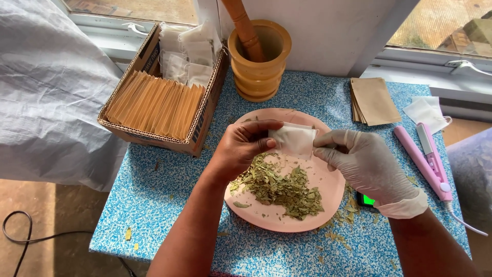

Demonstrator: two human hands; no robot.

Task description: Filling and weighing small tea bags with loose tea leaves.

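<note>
My bare left hand (241, 149) and my gloved right hand (366, 164) both pinch a small white filter bag (293, 139), holding it just above a pink plate (333, 190). The left fingers grip the bag's left edge, the right fingers its right edge. On the plate lies a heap of crushed dried green leaves (279, 187), right below the bag.
A cardboard box (202, 120) of brown envelopes and white bags stands at the back left. Behind the plate is a wooden mortar with a pestle (259, 56). Brown envelopes (374, 100), white bags (425, 114) and a pink heat sealer (428, 159) lie on the right. Leaf crumbs dot the blue speckled table (154, 200).
</note>
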